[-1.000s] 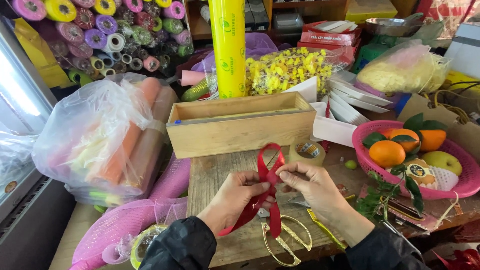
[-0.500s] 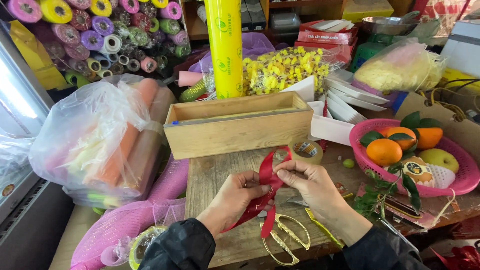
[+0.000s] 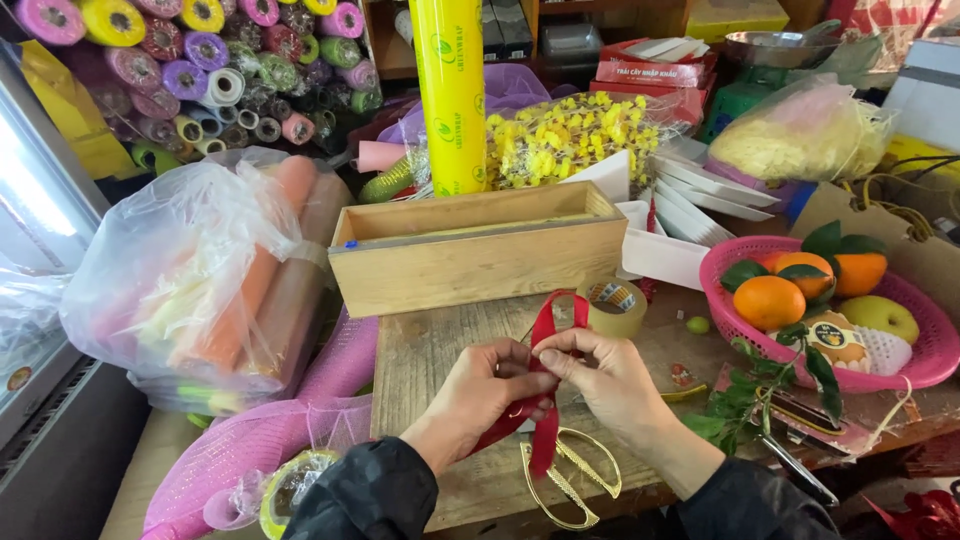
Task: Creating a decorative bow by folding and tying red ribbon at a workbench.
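Note:
Both hands meet over a wooden board (image 3: 430, 360) at the front of a crowded table. My left hand (image 3: 485, 385) and my right hand (image 3: 600, 378) pinch a red ribbon (image 3: 548, 318) between their fingertips. The ribbon forms a loop that stands up above the fingers, and its tails hang down below them. Gold-handled scissors (image 3: 570, 480) lie on the board just under my hands. A roll of clear tape (image 3: 613, 305) sits right behind the loop.
An open wooden box (image 3: 480, 250) stands behind the board. A pink basket (image 3: 925, 365) of oranges and other fruit is at the right. A plastic bag of wrapping rolls (image 3: 200, 280) and pink mesh (image 3: 250, 440) fill the left. A tall yellow roll (image 3: 450, 90) stands at the back.
The ribbon loop has shifted slightly right and up as my fingers worked it. Both hands stay together on the ribbon.

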